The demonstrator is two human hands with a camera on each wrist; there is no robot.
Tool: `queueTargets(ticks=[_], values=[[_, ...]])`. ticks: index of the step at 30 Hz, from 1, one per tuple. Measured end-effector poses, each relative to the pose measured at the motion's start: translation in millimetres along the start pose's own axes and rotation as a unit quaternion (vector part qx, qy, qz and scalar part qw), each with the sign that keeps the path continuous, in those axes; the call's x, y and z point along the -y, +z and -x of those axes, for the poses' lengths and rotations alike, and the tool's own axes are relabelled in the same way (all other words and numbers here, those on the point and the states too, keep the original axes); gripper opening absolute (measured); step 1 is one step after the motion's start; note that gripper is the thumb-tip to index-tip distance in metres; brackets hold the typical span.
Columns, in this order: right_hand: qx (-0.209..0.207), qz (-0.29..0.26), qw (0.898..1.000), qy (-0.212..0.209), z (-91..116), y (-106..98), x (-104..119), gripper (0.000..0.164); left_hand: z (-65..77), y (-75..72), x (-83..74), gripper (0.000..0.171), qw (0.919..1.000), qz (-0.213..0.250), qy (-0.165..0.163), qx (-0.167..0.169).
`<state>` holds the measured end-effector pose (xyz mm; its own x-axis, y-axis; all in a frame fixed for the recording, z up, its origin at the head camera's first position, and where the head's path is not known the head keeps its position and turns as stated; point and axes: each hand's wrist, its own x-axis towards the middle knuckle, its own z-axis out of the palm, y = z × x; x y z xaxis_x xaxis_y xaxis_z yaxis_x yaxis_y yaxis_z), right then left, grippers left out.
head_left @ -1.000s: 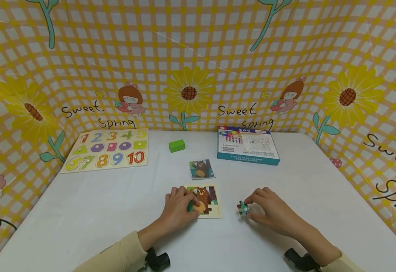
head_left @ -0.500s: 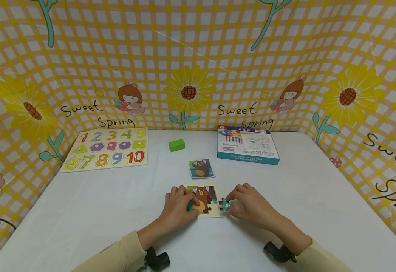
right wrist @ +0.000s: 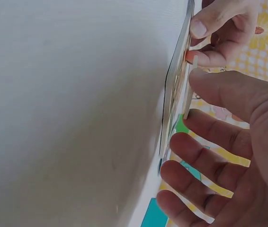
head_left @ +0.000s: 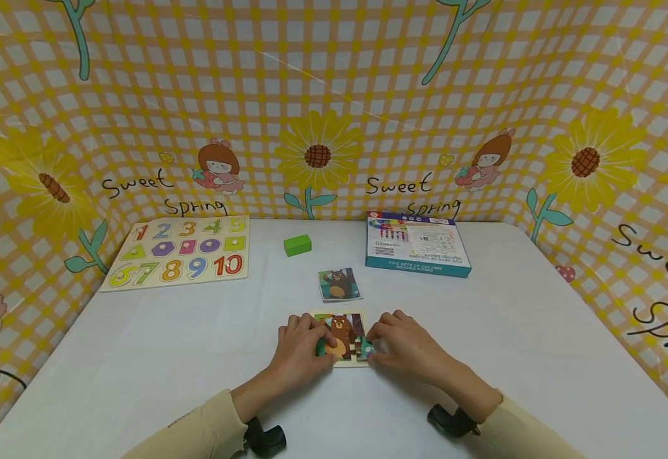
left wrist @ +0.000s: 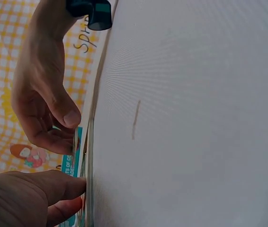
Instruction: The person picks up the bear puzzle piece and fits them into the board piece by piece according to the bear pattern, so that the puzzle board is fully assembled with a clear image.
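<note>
A bear jigsaw puzzle in a pale tray (head_left: pixel 341 328) lies near the table's front middle. My left hand (head_left: pixel 301 347) holds it at its left side, index finger on the picture and thumb near the lower edge. Between thumb and index finger my right hand (head_left: pixel 407 344) pinches a teal jigsaw piece (head_left: pixel 365 349), over the tray's lower right corner. The right wrist view shows this piece (right wrist: pixel 189 92) edge-on, tilted and raised off the tray (right wrist: pixel 172 90), the other fingers spread. Both hands cover parts of the tray's sides.
Behind the tray lies a bear picture card (head_left: pixel 340 285). Farther back are a green block (head_left: pixel 297 245), a number board (head_left: pixel 179 252) at left and a blue-edged box (head_left: pixel 418 245) at right. Patterned cloth walls (head_left: pixel 317 83) enclose the table.
My right hand has moved left with the jigsaw piece, from beside the tray to over its lower right corner. The left hand has stayed in place on the puzzle.
</note>
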<state>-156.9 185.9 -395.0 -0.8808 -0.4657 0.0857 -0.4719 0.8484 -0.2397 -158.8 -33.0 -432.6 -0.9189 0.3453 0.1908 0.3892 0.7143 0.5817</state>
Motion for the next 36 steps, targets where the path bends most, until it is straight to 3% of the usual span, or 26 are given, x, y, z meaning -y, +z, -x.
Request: queueTargets(ticks=[11,36], values=[[0.017,-0.012,1.000,0.012,-6.3,4.2,3.2,0.025,0.1,-1.3,-0.5,0.009,1.0000,0.005,-0.001,0.002],[0.014,-0.003,1.000,0.006,-8.6,6.1,3.9,0.025,-1.1,-1.4,-5.2,0.009,1.0000,-0.006,0.005,0.001]])
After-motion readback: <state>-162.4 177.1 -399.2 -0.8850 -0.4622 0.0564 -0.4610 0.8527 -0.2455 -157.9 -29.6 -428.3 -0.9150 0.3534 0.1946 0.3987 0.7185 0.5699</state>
